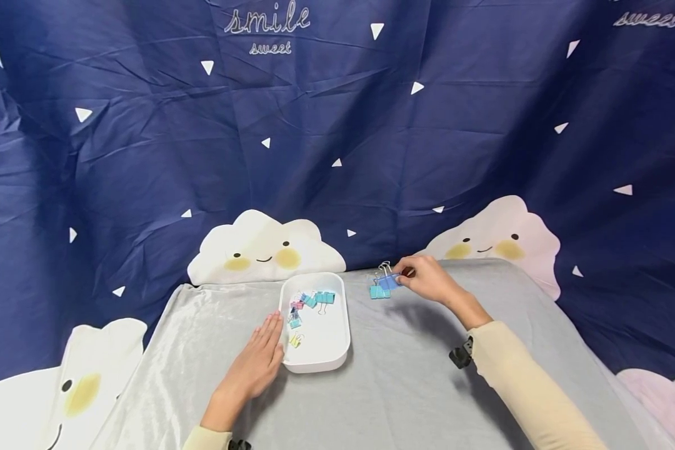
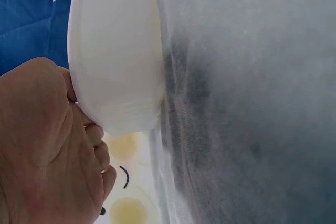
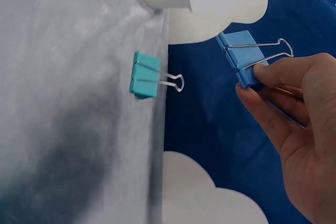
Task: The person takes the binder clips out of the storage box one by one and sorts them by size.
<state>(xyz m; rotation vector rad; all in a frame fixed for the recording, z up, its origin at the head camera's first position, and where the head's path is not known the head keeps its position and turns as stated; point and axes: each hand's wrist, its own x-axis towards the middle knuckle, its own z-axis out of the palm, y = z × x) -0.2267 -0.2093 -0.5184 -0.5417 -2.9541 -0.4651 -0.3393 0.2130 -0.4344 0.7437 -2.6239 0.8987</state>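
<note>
My right hand (image 1: 427, 278) pinches a blue binder clip (image 3: 244, 51) between thumb and fingers, raised above the cloth with its wire handles toward the palm. A teal binder clip (image 3: 145, 74) lies on the cloth just below, overlapped by the blue one in the head view. My left hand (image 1: 257, 359) rests along the left side of a white tray (image 1: 326, 356), fingers straight and touching its rim. Inside the tray, toward its left and back, lie a teal binder clip (image 1: 325, 297), a yellow clip (image 1: 296, 340), a pink clip (image 1: 297, 305) and several other small clips.
A grey cloth (image 1: 394, 394) covers the table, whose far edge runs just behind the tray and the teal clip. Behind it hangs a dark blue curtain (image 1: 315, 100) printed with clouds and white triangles.
</note>
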